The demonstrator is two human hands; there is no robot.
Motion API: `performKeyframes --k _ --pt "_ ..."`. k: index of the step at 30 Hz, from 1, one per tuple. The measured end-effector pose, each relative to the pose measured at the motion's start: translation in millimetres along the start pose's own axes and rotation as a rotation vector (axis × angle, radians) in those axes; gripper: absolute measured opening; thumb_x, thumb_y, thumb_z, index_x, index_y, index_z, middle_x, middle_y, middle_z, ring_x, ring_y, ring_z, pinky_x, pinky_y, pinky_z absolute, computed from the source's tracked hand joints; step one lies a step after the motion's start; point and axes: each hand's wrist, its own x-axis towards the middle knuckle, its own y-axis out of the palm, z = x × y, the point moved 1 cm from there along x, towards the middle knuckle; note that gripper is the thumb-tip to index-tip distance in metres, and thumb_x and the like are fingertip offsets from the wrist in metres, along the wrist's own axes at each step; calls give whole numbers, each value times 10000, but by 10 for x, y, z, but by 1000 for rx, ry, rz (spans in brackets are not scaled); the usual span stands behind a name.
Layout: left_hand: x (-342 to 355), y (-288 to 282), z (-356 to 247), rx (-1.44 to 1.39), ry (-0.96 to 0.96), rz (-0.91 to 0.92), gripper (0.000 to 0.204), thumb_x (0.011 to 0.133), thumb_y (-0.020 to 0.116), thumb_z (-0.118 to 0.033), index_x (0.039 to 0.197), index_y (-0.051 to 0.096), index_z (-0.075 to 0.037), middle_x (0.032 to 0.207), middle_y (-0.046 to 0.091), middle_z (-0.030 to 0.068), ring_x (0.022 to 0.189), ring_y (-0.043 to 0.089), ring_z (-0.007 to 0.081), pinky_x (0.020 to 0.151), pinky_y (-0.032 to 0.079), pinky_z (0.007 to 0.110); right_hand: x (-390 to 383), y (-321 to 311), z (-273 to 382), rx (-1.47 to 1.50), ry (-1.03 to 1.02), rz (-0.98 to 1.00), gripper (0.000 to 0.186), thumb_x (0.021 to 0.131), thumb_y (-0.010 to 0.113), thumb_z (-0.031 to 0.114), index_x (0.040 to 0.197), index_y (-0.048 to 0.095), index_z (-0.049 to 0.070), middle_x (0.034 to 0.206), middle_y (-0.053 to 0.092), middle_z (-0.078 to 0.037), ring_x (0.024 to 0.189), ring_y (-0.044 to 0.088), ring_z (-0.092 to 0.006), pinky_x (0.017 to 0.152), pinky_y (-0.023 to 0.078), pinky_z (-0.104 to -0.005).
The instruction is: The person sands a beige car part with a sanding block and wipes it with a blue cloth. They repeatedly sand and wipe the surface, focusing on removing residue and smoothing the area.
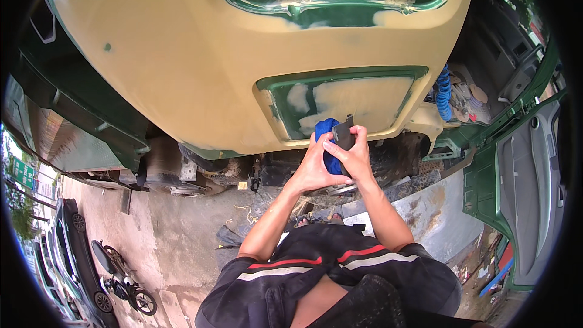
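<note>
Both my hands meet in front of a vehicle's cab body panel (200, 67), just off its lower recessed panel (358, 100). My left hand (313, 164) is closed round a blue rounded pad (326, 130), whose exact kind I cannot make out. Pinched in my right hand (355, 158) is a thin dark grey flat piece (344, 133) with a notched top corner, held against the blue pad. The cab skin is beige filler or primer over green paint, with green showing in the recess and in patches. My fingers cover the lower parts of both held things.
An open green door (528, 188) stands at the right, near a coiled blue hose (444, 94). Below the cab are a wheel (173, 170) and dark underbody parts. A motorcycle (124, 279) and a dark car (76, 255) are parked at the left. Debris lies on the ground.
</note>
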Motion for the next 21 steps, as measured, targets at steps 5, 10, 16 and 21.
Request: performKeyframes --k 5,10,16,21 --pt "-43 190 191 -273 -247 -256 988 497 1040 -222 1345 560 -58 1259 598 57 1220 571 210 1106 441 379 142 -317 -280 661 263 49 356 892 596 161 1205 569 -6 1098 672 -124 1019 641 -206 953 499 -349" --pt "-248 72 285 -798 -411 -605 657 698 939 -9 1239 568 -44 1148 656 80 1047 659 169 942 575 344 484 -1063 -8 1208 125 278 588 954 455 288 1424 501 -63 1408 596 -240 1265 615 -329 1046 495 -460" --pt "-411 -213 392 -1084 -391 -895 442 818 808 53 1182 575 -41 1031 679 87 902 710 192 818 631 361 954 -1091 2007 409 -1076 -415 483 992 439 170 1386 516 -100 1335 599 -232 1150 653 -315 1012 532 -437" --pt "-574 -419 789 -1349 -384 -980 398 845 788 -11 1195 605 -61 1060 681 89 955 701 239 873 605 408 1512 -3 2560 -999 -1684 -161 504 797 715 257 1272 673 95 1491 479 -8 1339 453 -226 1142 325 -426"
